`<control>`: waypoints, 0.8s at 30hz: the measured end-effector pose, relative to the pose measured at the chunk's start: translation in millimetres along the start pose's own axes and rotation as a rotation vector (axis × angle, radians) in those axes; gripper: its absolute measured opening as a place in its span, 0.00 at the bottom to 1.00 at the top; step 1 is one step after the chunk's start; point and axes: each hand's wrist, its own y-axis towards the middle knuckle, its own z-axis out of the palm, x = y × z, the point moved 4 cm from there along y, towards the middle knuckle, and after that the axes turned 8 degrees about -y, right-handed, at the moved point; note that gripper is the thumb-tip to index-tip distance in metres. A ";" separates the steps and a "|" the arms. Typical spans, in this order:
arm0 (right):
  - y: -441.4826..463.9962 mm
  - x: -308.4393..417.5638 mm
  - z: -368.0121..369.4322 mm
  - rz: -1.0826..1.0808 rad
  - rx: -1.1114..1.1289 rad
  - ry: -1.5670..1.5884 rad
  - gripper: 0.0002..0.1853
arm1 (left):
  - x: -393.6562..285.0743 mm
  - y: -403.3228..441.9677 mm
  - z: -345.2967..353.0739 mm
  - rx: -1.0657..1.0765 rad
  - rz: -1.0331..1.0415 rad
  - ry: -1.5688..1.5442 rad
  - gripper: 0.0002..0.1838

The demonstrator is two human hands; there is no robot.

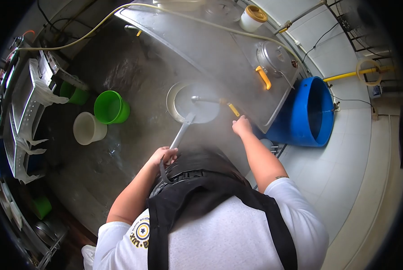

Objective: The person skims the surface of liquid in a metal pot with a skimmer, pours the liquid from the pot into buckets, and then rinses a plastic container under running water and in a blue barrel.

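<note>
My left hand (164, 156) is wrapped round the long metal handle of a large round saucepan (170, 101). The pan is in front of me beneath a metal spout (201, 98), partly veiled by steam, so its contents are hard to make out. My right hand (242, 126) is closed at the lower end of the yellow valve lever (233, 110) beside that spout. The fingertips are mostly hidden there. A large metal vessel (183, 54) with a flat top stands just beyond the pan.
A second yellow lever (263, 78) and a round lid (273, 55) are on the vessel, with a white tub (253, 19) behind. A blue barrel (314, 112) stands right. Green (112, 107) and white (90, 128) buckets sit on the wet floor left. A hose (201, 21) crosses above.
</note>
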 end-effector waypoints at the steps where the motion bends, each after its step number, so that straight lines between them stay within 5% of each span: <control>1: 2.3 0.0 -1.0 0.001 0.001 0.006 0.33 | -1.5 -1.4 3.1 -0.001 0.000 0.006 0.10; 12: 25.7 -0.5 20.8 -0.115 0.166 0.281 0.50 | -5.4 -6.4 48.2 -0.200 0.072 -0.010 0.13; 18: 58.4 18.7 46.2 -0.123 0.177 0.497 0.38 | -39.0 -46.7 153.8 -0.342 0.026 -0.233 0.10; 19: 45.6 29.5 42.6 -0.084 0.556 0.557 0.37 | -36.4 -44.6 163.6 -0.395 0.038 -0.138 0.10; 21: 43.9 29.0 7.0 -0.138 0.959 0.548 0.31 | -30.2 -30.0 181.6 -0.424 0.146 -0.063 0.09; 23: 77.8 14.2 -49.2 -0.230 0.965 0.475 0.29 | -14.5 -17.1 194.6 -0.418 0.159 -0.175 0.09; 24: 86.4 12.1 -104.6 -0.399 0.889 0.767 0.26 | -16.2 -15.7 199.3 -0.431 0.086 -0.239 0.09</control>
